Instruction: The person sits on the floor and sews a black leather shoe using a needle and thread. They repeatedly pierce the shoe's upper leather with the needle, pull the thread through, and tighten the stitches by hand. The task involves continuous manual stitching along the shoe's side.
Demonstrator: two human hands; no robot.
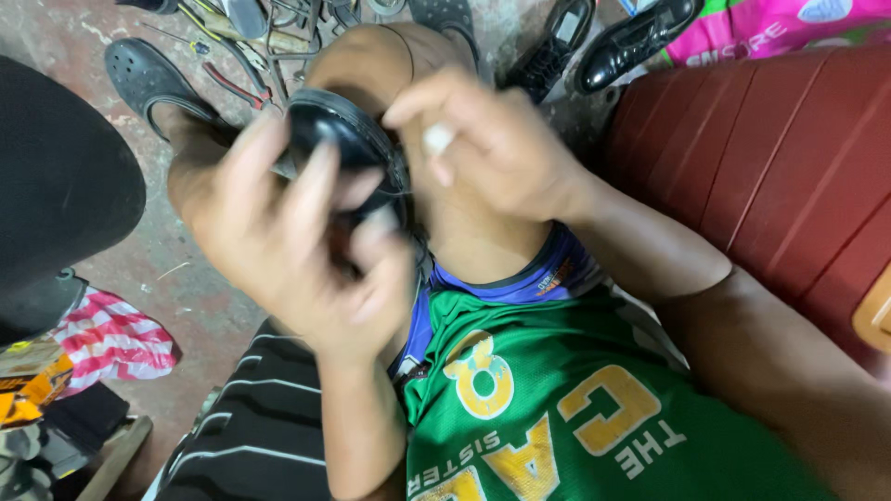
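Observation:
My left hand (278, 232) wraps around a black leather shoe (339, 134), holding it up over my bent knee (371, 60). My right hand (492, 139) presses against the shoe's right side, with a small white lump (438, 139) pinched between thumb and fingers. Most of the shoe is hidden behind my fingers; only its rounded black edge shows. Motion blur softens both hands.
A black sandal (139, 74) lies on the concrete floor at upper left, beside pliers with red handles (232, 85) and other tools. Two black dress shoes (594, 42) sit at the top right. A dark red ribbed seat (780, 158) fills the right. A striped cloth (111, 339) lies lower left.

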